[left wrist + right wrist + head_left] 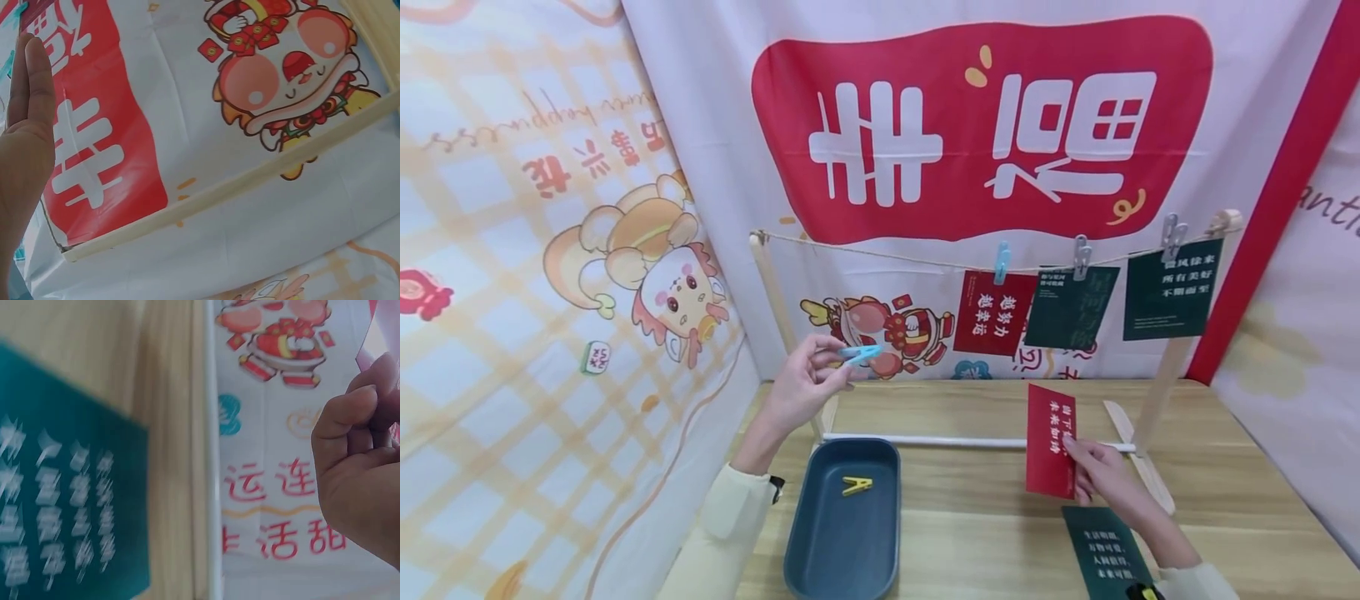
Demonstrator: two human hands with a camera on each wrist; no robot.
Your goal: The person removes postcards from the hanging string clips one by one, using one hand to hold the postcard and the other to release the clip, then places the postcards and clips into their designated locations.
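Judged the red card [1043, 442] light, thin and fairly stiff: apt to hold flat, likely to crease under a hard pinch, perhaps a little slick on the face. Looked best taken by the lower side, thumb in front and fingers behind. Was grasped by the lower right side in the right grip [1105, 475], above the bench [970, 517], a little right of its middle.

Judged the blue peg [862, 355] lighter yet, hard and springy, probably plastic, awkward mainly for smallness. Looked best pinched at the leg ends, jaws outward. Was pinched between thumb and fingers of the left grip [805, 387], raised near the far left corner of the bench.

Counted one bench; one frame [777, 308] across its far part, with one cord [797, 241] strung along the top; one tray [842, 550] near the left edge; five cards; five pegs.

Split the cards into two red and three green. Found the hung red card [988, 321], the middle green card [1070, 312] and the right green card [1172, 304] on the cord, and the loose green card [1105, 546] on the bench toward the right edge.

Split the pegs into two blue, two grey and one yellow. Found the hung blue peg [1002, 262], the middle grey peg [1081, 257] and the right grey peg [1172, 236] on the cord, one per hung card, and the yellow peg [857, 485] inside the tray, toward its far end.
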